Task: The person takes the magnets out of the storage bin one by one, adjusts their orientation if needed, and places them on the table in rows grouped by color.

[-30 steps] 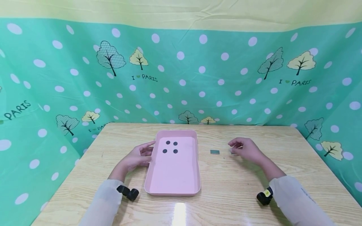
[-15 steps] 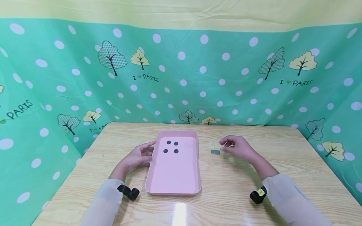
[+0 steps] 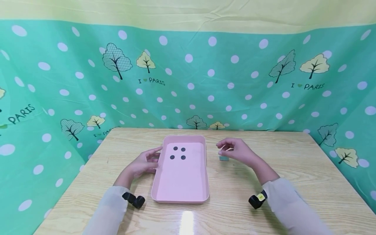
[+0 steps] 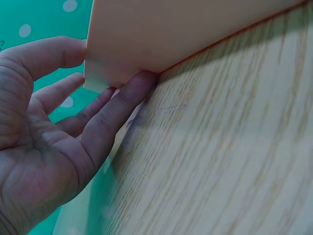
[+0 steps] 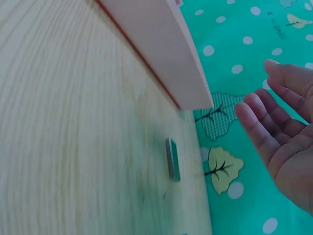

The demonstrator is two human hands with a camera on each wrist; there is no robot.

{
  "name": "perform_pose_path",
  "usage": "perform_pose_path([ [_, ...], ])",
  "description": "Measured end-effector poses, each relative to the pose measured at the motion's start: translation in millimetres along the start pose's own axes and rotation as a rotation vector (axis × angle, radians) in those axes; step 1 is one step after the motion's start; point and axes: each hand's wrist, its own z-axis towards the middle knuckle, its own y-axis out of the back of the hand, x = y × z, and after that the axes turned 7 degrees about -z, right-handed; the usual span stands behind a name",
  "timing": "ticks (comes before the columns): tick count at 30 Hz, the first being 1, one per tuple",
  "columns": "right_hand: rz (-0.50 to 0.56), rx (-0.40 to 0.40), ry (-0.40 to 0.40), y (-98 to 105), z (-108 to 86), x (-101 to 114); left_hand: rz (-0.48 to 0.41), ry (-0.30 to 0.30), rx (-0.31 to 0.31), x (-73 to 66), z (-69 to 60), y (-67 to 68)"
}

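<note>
A pink tray (image 3: 182,182) lies on the table with several dark round spots (image 3: 183,149) on the far part of its floor. My left hand (image 3: 144,162) rests against its left outer wall; the left wrist view shows the fingers (image 4: 117,105) touching that wall, not curled round it. My right hand (image 3: 238,151) hovers right of the tray, over a small flat greenish rectangular piece (image 3: 224,159). In the right wrist view, this piece (image 5: 173,159) lies on the table, apart from the loosely bent fingers (image 5: 254,127), with nothing seen between them.
A wooden table (image 3: 235,195) carries everything. Its far edge meets a green dotted curtain (image 3: 176,81), which also hangs at both sides. Tiny dark specks (image 5: 164,195) show on the wood near the small piece.
My right hand has moved left, from beside a second small piece to above the greenish piece by the tray. My left hand and the tray stay in place.
</note>
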Motion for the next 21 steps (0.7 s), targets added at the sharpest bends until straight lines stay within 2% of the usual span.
perform_pose_path([
  [10, 0.013, 0.077, 0.049, -12, 13.6, 20, -0.001, 0.016, -0.035, -1.2, -1.1, -4.6],
  [21, -0.032, 0.109, 0.085, -26, 31.5, 37, 0.012, 0.014, -0.04, -2.1, -0.2, -4.3],
])
